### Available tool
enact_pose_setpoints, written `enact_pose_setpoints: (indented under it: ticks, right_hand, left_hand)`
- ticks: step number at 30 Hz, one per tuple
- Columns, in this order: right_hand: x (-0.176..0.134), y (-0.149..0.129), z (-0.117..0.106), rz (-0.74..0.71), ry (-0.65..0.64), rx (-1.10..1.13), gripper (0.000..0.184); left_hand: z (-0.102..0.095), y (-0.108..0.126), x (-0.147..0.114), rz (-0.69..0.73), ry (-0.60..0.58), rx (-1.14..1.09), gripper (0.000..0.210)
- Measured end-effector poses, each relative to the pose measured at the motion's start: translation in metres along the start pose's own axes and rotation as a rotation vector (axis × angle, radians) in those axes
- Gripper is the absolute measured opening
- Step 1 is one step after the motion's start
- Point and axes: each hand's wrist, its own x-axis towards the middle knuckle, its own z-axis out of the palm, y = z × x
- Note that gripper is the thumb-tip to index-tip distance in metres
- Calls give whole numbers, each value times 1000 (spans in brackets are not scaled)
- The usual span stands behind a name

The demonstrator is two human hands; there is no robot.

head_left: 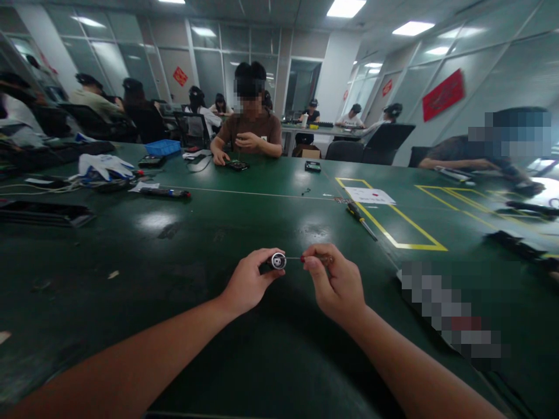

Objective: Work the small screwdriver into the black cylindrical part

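My left hand (248, 282) grips a small round part (278, 261) with a silver rim and a dark recessed inside, its open end facing me. In my right hand (338, 279) is a slim screwdriver (303, 258), red near the shaft; most of its handle is hidden by my fingers. The thin metal shaft points left and reaches the right side of the round part. Whether the tip is inside it or only against its side, I cannot tell. Both hands are just above the green table (209, 349).
A larger black and yellow screwdriver (361, 220) lies by a yellow tape outline (414, 231) and a paper sheet (370, 195). White gloves (105, 167), a blue tray (162, 147) and a black case (46, 213) are on the left. A person (248, 125) works opposite; another (463, 148) sits right.
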Motion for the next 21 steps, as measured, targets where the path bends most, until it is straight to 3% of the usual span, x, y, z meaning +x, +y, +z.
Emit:
enact_pose_setpoints:
  ticks: [4,16,21]
  right_hand:
    - [2,-2,-1,2,29,-47,9]
    - [-1,-2,-3,-72,-61,-13,7]
    - [0,-2,1,-56,-3,-41,5]
  left_hand:
    - [-1,1,0,0,18,13,34]
    - [-2,0,1,28,15,73,33]
    - [-3,-1,1,46,26,105,33]
